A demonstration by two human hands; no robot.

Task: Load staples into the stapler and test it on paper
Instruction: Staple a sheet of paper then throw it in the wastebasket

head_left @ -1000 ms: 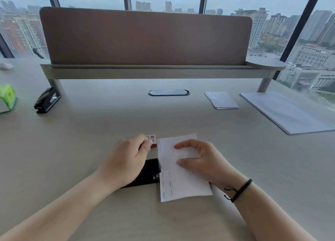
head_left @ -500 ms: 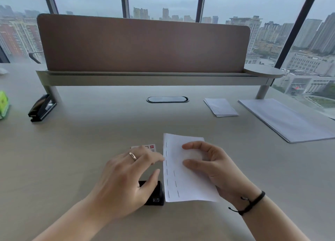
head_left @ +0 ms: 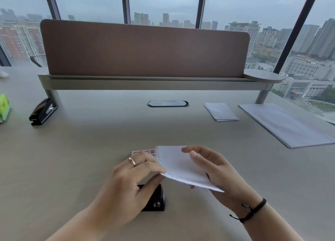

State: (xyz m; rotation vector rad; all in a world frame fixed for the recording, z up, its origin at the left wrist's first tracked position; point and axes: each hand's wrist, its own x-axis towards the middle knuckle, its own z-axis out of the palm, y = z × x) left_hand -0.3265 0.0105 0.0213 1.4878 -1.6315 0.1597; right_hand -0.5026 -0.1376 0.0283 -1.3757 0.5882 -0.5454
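A black stapler lies on the desk near me, mostly hidden under my left hand. That hand hovers over it with fingers spread and fingertips touching the left edge of a folded white paper. My right hand holds the paper lifted off the desk, thumb on top and fingers beneath. Rows of staples show along the paper's left edge. A small white and red staple box sits on the desk just beyond my left fingers.
A second black stapler rests at the far left by the shelf leg, near a green object. A folded paper stack and a large sheet stack lie at the right. A divider panel stands behind.
My right hand has lifted the paper off the desk and tilted it. My left hand has come off the stapler and reached to the paper's edge.
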